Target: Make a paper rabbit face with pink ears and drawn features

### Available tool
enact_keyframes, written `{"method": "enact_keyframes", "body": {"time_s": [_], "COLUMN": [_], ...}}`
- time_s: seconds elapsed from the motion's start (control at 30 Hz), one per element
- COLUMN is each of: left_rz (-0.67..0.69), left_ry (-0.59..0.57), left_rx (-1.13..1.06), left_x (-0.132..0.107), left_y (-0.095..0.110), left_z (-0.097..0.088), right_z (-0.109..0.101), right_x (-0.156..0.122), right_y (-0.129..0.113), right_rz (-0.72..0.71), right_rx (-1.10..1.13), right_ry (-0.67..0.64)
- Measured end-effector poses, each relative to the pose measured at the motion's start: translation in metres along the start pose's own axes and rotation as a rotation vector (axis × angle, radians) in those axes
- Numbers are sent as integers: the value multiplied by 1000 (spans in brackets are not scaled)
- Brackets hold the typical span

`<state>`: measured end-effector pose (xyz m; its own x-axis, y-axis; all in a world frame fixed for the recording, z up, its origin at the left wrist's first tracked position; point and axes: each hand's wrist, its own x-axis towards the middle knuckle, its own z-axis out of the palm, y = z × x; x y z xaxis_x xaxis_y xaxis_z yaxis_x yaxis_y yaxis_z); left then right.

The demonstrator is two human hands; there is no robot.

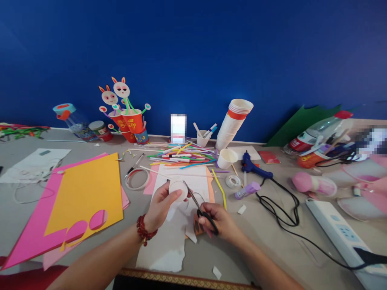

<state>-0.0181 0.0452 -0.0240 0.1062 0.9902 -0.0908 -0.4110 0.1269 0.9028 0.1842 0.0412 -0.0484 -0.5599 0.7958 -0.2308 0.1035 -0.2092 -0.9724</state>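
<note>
Behind the bench [18,213] stands a blue wall [193,60], and over the near middle the left hand [160,205] has its fingers pinched on a white disc [177,191], seemingly steadying it beside scissors [193,196] gripped, apparently for leverage, in the right hand's [219,219] curled fingers.

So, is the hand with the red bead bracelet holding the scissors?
No, the right hand holds the scissors, while the braceleted left hand pinches a white round piece.
</note>
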Motion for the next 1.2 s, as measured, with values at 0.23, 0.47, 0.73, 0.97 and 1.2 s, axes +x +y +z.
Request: {"method": "enact_keyframes", "body": {"time_s": [0.23,0.47,0.73,0.97,1.2], "left_rz": [20,45,95,91,83], "left_ry": [-7,-46,-162,-164,-172], "left_rx": [20,96,212,190,156], "left_x": [0,0,-1,-2,0], "left_y": [1,0,3,0,0], "left_z": [0,-2,-2,-3,-3], "right_z": [-1,-1,-2,-3,-4], "right_x": [0,0,-2,-2,-1], "right_y": [4,1,-3,-2,-1], "right_rz": [-9,13,33,32,27], "right_rx": [-34,-6,53,31,35], "right_ry": [9,-19,-51,-46,-50]}}
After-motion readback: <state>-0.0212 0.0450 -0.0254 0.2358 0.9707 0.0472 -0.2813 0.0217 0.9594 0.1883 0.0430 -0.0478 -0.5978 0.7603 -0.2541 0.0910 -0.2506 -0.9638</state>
